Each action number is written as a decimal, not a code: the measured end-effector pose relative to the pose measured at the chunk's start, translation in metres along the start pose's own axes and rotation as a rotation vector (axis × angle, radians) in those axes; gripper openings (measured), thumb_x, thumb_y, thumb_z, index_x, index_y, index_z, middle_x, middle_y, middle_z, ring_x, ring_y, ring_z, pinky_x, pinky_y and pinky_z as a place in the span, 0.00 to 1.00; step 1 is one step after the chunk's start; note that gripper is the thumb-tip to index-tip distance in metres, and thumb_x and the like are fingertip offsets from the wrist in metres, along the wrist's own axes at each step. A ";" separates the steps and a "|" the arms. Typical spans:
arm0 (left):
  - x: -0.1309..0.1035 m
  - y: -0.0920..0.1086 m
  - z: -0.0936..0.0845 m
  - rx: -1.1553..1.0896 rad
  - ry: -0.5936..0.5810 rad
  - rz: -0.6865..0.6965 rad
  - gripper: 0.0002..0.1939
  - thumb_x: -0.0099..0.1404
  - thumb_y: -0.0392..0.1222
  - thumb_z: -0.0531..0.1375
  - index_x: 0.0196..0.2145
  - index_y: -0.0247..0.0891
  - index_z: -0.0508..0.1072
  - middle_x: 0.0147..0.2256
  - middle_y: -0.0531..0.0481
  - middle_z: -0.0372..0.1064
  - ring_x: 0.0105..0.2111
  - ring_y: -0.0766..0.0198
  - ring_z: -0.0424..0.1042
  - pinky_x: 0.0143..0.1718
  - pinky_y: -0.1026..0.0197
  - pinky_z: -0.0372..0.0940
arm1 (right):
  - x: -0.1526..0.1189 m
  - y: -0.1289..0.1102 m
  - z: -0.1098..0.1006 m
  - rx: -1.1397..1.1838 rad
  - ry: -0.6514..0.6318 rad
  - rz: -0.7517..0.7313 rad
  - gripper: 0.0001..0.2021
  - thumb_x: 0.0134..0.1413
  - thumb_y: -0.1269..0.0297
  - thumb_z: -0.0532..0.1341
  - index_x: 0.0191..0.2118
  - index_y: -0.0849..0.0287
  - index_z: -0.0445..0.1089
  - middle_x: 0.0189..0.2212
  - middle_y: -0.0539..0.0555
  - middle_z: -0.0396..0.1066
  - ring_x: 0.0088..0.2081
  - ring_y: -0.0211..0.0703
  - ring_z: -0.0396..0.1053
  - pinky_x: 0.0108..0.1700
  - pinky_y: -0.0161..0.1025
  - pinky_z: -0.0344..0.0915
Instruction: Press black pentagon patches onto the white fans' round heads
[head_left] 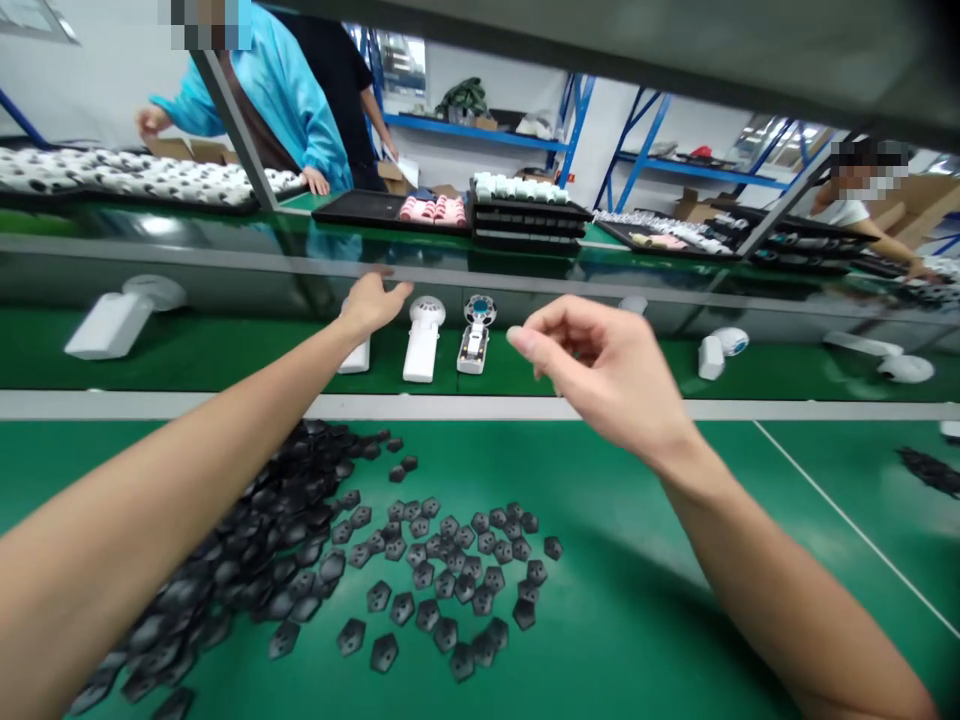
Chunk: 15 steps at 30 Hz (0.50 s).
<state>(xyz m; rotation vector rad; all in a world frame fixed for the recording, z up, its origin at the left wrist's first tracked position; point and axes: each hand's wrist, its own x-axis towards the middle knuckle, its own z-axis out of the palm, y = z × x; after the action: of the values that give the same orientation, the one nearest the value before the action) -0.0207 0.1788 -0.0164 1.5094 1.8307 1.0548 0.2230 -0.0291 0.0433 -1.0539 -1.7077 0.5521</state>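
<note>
My left hand reaches over the green conveyor strip, above a white device that it partly hides; its thumb and fingers are spread apart. Right of it lie a closed white handheld fan and an opened one with its inner parts showing. My right hand hovers right of the opened fan, not touching it, with fingers curled and the thumb near the fingertips; whether something small is between them is hidden. Black pentagon pieces are scattered on the green table, beside a dense black pile under my left forearm.
More white devices lie on the strip at the far left and right. A pale rail separates strip and table. Behind stand stacked black trays, a person in a blue jacket and others. Metal posts frame the line.
</note>
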 end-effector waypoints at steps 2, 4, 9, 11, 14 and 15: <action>0.001 -0.006 -0.002 0.088 0.039 0.002 0.38 0.64 0.42 0.73 0.69 0.40 0.67 0.73 0.35 0.54 0.76 0.36 0.45 0.75 0.31 0.43 | -0.003 -0.010 -0.009 0.000 -0.001 -0.036 0.16 0.64 0.54 0.71 0.30 0.59 0.74 0.23 0.47 0.72 0.23 0.34 0.64 0.26 0.35 0.60; 0.002 -0.013 -0.006 0.138 0.063 -0.055 0.43 0.59 0.38 0.76 0.68 0.38 0.67 0.75 0.32 0.50 0.76 0.31 0.38 0.75 0.28 0.37 | -0.006 -0.013 -0.010 -0.008 -0.035 -0.060 0.16 0.65 0.55 0.71 0.29 0.59 0.74 0.22 0.47 0.72 0.22 0.34 0.64 0.25 0.34 0.59; -0.003 -0.025 -0.016 0.032 0.073 -0.211 0.26 0.72 0.43 0.68 0.64 0.36 0.70 0.64 0.37 0.67 0.63 0.43 0.68 0.64 0.34 0.66 | -0.016 0.005 0.030 -0.085 -0.469 -0.073 0.08 0.67 0.66 0.69 0.33 0.57 0.79 0.29 0.47 0.81 0.28 0.37 0.75 0.33 0.36 0.67; -0.012 -0.023 -0.024 -0.096 0.053 -0.217 0.20 0.74 0.43 0.65 0.60 0.34 0.72 0.55 0.40 0.73 0.50 0.52 0.76 0.51 0.45 0.76 | -0.026 0.003 0.039 -0.072 -0.553 -0.182 0.05 0.67 0.67 0.68 0.37 0.54 0.81 0.36 0.48 0.84 0.35 0.41 0.80 0.39 0.39 0.72; -0.038 -0.010 -0.043 -0.332 0.000 -0.143 0.13 0.73 0.44 0.67 0.50 0.33 0.74 0.41 0.48 0.74 0.34 0.64 0.74 0.34 0.61 0.74 | -0.049 -0.020 0.009 0.015 -0.341 -0.300 0.05 0.67 0.60 0.67 0.39 0.47 0.82 0.38 0.51 0.83 0.39 0.47 0.81 0.42 0.45 0.76; -0.048 -0.003 -0.050 -0.419 -0.038 -0.095 0.14 0.70 0.44 0.69 0.48 0.34 0.75 0.37 0.51 0.73 0.31 0.67 0.71 0.32 0.64 0.72 | -0.058 -0.029 -0.012 -0.033 -0.181 -0.247 0.07 0.65 0.57 0.68 0.34 0.46 0.81 0.33 0.52 0.82 0.37 0.51 0.81 0.39 0.48 0.75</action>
<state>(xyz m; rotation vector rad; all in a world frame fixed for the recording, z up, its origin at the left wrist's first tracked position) -0.0521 0.1205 0.0052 1.1737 1.5187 1.2590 0.2287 -0.0943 0.0399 -0.8190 -1.9786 0.4727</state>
